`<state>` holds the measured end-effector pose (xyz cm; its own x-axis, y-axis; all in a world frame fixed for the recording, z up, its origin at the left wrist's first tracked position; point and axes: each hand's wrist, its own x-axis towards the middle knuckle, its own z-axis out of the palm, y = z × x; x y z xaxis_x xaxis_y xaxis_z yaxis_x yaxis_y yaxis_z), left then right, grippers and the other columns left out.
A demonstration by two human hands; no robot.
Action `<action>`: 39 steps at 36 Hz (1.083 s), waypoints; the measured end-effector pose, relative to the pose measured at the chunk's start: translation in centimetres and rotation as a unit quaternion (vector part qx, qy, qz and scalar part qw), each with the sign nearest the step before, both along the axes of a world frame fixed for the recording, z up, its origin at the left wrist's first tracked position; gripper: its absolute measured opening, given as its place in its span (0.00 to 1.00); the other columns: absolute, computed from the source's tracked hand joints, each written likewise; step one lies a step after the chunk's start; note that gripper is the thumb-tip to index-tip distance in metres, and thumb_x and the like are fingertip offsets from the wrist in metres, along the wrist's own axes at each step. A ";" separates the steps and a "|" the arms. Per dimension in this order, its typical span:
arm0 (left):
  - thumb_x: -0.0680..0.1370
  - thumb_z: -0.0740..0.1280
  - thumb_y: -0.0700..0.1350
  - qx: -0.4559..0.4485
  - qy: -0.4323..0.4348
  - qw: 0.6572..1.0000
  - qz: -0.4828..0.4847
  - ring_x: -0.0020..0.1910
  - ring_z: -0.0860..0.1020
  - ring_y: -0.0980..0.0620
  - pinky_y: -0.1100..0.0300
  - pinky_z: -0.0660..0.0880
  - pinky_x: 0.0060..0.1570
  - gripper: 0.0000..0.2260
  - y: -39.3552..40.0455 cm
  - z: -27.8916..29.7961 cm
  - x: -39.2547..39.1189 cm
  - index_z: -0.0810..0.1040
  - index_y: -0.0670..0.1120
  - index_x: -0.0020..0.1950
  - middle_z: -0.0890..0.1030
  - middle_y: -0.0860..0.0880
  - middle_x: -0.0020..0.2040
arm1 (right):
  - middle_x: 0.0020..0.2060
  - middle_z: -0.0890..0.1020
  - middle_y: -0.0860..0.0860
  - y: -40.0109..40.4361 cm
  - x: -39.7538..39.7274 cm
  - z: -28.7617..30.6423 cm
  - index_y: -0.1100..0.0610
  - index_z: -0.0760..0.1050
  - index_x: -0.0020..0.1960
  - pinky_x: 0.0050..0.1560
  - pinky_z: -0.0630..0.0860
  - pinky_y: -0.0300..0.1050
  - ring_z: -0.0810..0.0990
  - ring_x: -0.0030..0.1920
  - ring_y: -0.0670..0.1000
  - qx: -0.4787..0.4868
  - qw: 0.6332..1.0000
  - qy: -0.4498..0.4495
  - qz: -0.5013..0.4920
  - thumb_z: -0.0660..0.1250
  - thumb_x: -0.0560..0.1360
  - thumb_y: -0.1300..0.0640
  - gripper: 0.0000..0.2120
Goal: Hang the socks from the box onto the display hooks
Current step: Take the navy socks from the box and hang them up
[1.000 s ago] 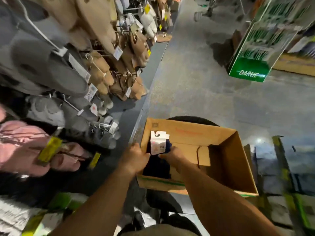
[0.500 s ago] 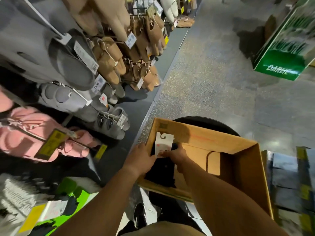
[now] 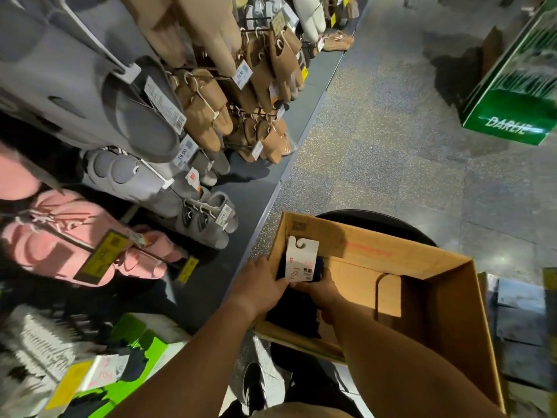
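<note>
Both hands are down inside the open cardboard box (image 3: 446, 285), at its left end, holding one pack of dark socks (image 3: 303, 267) between them. The left hand (image 3: 259, 282) has its fingers curled around the pack's left edge, and the right hand (image 3: 321, 286) grips it from the right and below, its thumb against the lower edge of the white header card (image 3: 300, 260). The card stands upright with its hook cutout at the top, above the hands, still within the box walls. More dark socks (image 3: 297, 312) lie in the box beneath the hands; how many is hard to tell in the shadow.

The box rests on a round black stool (image 3: 391, 221) standing on the speckled floor (image 3: 376, 131). To the left, display hooks (image 3: 208, 206) carry grey slippers (image 3: 138, 122), tan slippers (image 3: 208, 107) and pink fluffy slippers (image 3: 75, 233), each with price tags. At lower left, more sock packs with green packaging (image 3: 144, 348) hang on the rack, somewhat blurred. A green carton marked DARLIE (image 3: 512, 116) stands across the aisle at upper right.
</note>
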<state>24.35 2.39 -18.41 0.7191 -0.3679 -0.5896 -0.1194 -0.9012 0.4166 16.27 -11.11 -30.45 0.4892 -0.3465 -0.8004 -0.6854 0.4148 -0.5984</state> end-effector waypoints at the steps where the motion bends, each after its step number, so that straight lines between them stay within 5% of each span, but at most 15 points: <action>1: 0.77 0.69 0.58 0.002 0.001 1.000 0.000 0.66 0.74 0.42 0.48 0.73 0.63 0.26 0.0 0.0 0.0 0.70 0.44 0.67 0.75 0.42 0.66 | 0.58 0.80 0.53 0.0 -0.1 0.3 0.48 0.68 0.65 0.60 0.78 0.60 0.80 0.58 0.57 0.003 1.000 -0.001 -0.002 0.85 0.53 0.56 0.45; 6: 0.78 0.69 0.56 -0.003 0.001 1.000 0.002 0.67 0.73 0.41 0.49 0.72 0.64 0.25 -0.1 0.2 -0.1 0.70 0.42 0.69 0.74 0.42 0.67 | 0.62 0.76 0.51 -0.4 0.4 -3.7 0.43 0.60 0.72 0.61 0.78 0.62 0.77 0.61 0.57 -0.126 0.991 0.024 0.040 0.82 0.45 0.40 0.59; 12: 0.78 0.68 0.60 0.005 0.006 1.000 0.003 0.65 0.75 0.41 0.46 0.74 0.63 0.27 0.0 -0.1 0.1 0.69 0.43 0.69 0.75 0.43 0.66 | 0.55 0.82 0.52 -0.3 1.8 1.7 0.50 0.72 0.61 0.59 0.79 0.60 0.82 0.54 0.56 -0.075 0.997 0.003 0.027 0.84 0.54 0.50 0.39; 15: 0.79 0.67 0.59 0.008 0.010 1.000 0.001 0.66 0.74 0.41 0.46 0.74 0.64 0.27 -0.2 -0.1 0.1 0.68 0.42 0.70 0.74 0.42 0.66 | 0.58 0.77 0.52 -0.8 2.0 1.9 0.49 0.73 0.61 0.61 0.77 0.61 0.78 0.58 0.57 -0.146 0.987 0.037 0.057 0.81 0.47 0.38 0.45; 19: 0.81 0.66 0.54 0.007 0.009 1.000 0.000 0.67 0.73 0.40 0.47 0.73 0.65 0.23 -0.4 -0.1 0.2 0.68 0.41 0.70 0.73 0.41 0.67 | 0.61 0.71 0.51 0.0 1.3 3.5 0.49 0.71 0.63 0.63 0.72 0.54 0.70 0.63 0.57 -0.264 0.953 0.039 0.141 0.80 0.61 0.41 0.36; 24: 0.83 0.62 0.50 0.011 0.009 1.000 -0.002 0.68 0.72 0.40 0.47 0.72 0.65 0.19 -0.6 -0.2 0.3 0.67 0.41 0.70 0.72 0.40 0.69 | 0.54 0.81 0.46 1.0 0.1 4.0 0.43 0.67 0.58 0.52 0.79 0.47 0.81 0.51 0.48 -0.138 0.984 -0.063 0.091 0.83 0.62 0.53 0.33; 29: 0.83 0.62 0.50 0.002 0.031 1.000 -0.001 0.67 0.72 0.39 0.47 0.72 0.64 0.19 0.0 0.0 0.5 0.68 0.42 0.69 0.72 0.40 0.68 | 0.54 0.82 0.48 0.4 -0.4 5.2 0.48 0.68 0.60 0.54 0.80 0.49 0.82 0.53 0.50 -0.109 0.987 -0.103 0.051 0.81 0.64 0.61 0.32; 33: 0.83 0.60 0.54 -0.071 -0.011 0.997 0.041 0.65 0.74 0.41 0.49 0.72 0.64 0.21 1.0 1.0 0.5 0.69 0.43 0.70 0.74 0.41 0.65 | 0.53 0.83 0.56 -1.1 -0.1 8.7 0.55 0.68 0.59 0.52 0.82 0.53 0.84 0.53 0.58 -0.092 0.982 -0.163 0.008 0.77 0.67 0.69 0.27; 36: 0.84 0.60 0.52 -0.229 -0.114 0.959 0.118 0.56 0.80 0.41 0.58 0.77 0.54 0.17 0.9 2.7 0.2 0.78 0.41 0.65 0.80 0.41 0.59 | 0.54 0.83 0.58 -2.3 0.7 12.3 0.58 0.69 0.59 0.57 0.80 0.54 0.83 0.55 0.57 -0.151 0.966 -0.209 -0.014 0.81 0.62 0.68 0.31; 39: 0.83 0.62 0.54 -0.332 0.012 0.934 0.131 0.58 0.78 0.56 0.74 0.68 0.49 0.11 0.2 6.6 -0.4 0.73 0.53 0.63 0.79 0.56 0.56 | 0.54 0.84 0.58 -2.1 1.3 17.6 0.55 0.71 0.57 0.59 0.78 0.60 0.83 0.56 0.59 -0.166 0.947 -0.274 -0.019 0.79 0.64 0.71 0.28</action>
